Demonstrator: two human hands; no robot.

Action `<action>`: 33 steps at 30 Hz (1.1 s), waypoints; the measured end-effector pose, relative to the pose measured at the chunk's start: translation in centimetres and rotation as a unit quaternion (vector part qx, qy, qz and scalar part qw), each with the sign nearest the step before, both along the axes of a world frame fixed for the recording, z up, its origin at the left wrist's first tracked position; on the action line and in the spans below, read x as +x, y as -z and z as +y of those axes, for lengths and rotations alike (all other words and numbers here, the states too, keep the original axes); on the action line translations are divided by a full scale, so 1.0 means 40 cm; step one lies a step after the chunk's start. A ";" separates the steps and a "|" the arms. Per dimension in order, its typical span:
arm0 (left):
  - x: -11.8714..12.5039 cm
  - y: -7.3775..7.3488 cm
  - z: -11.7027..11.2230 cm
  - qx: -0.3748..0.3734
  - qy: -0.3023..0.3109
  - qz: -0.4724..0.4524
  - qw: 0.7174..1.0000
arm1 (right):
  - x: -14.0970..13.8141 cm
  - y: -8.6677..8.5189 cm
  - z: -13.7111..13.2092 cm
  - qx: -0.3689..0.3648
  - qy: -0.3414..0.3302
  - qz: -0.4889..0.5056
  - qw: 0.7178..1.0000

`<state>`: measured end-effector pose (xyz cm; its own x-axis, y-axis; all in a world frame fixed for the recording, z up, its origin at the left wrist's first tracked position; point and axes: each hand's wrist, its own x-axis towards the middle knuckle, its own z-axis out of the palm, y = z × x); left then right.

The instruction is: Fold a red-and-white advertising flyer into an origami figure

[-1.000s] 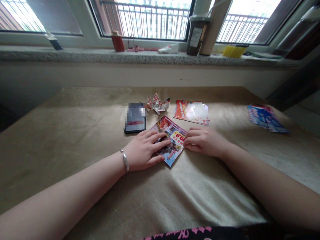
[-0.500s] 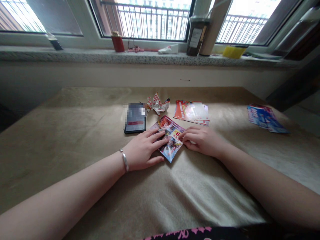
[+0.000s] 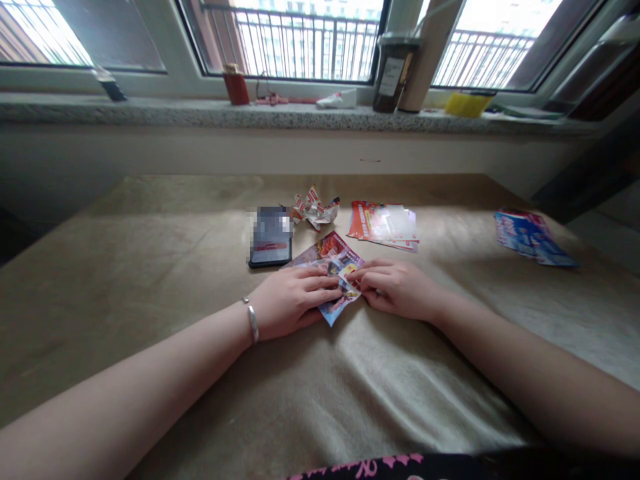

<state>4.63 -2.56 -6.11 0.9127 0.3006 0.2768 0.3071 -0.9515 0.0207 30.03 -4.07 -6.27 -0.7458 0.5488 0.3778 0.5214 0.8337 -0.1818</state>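
Note:
A colourful printed packet (image 3: 334,245) lies turned at an angle on the table cover, one corner pointing toward me. My left hand (image 3: 295,298) lies across its left part with the fingers stretched over the print; the thumb is mostly hidden under the palm. At the packet's right edge, the fingers of my right hand (image 3: 393,287) are bent and closed on it, covering part of a yellow label. Just behind the left hand is a phone (image 3: 271,240), its screen partly blurred out. A crumpled wrapper (image 3: 316,210) sits beyond the packet.
Fanned orange and white cards (image 3: 383,223) lie behind my right hand. Farther right are blue and pink printed packets or cards (image 3: 535,239). A stone windowsill (image 3: 300,115) bears a red container (image 3: 235,85), a dark lidded jar (image 3: 394,73) and a yellow object (image 3: 467,104).
The packet has shifted slightly left and its near corner has moved with it. My left thumb has drawn in under the hand, and my right fingers have moved a little left.

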 end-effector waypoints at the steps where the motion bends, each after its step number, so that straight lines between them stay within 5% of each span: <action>1: 0.000 0.001 0.000 -0.003 -0.001 0.003 1.000 | -0.001 -0.001 0.000 0.000 -0.004 -0.009 1.000; 9: 0.001 -0.004 -0.006 -0.008 -0.019 -0.020 1.000 | 0.006 -0.010 -0.005 0.012 0.017 -0.035 0.999; 16: -0.009 -0.003 0.002 -0.010 -0.181 -0.040 0.983 | 0.014 -0.007 -0.006 -0.061 0.092 0.003 0.994; 21: -0.011 0.020 0.024 -0.046 -0.272 -0.098 0.956 | 0.009 0.008 0.002 -0.108 0.217 0.064 0.968; 26: -0.005 0.042 0.042 -0.028 -0.233 -0.187 0.954 | 0.002 0.027 0.017 -0.176 0.281 0.128 0.935; 33: 0.000 0.029 0.039 0.109 -0.169 -0.079 0.976 | 0.000 0.018 0.019 -0.084 0.271 0.043 0.958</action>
<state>4.63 -1.01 -7.27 0.7122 0.4957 0.4971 0.6139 -0.7832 -0.0986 30.04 -3.31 -6.99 -0.3035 0.9050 0.2981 0.8467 0.3996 -0.3513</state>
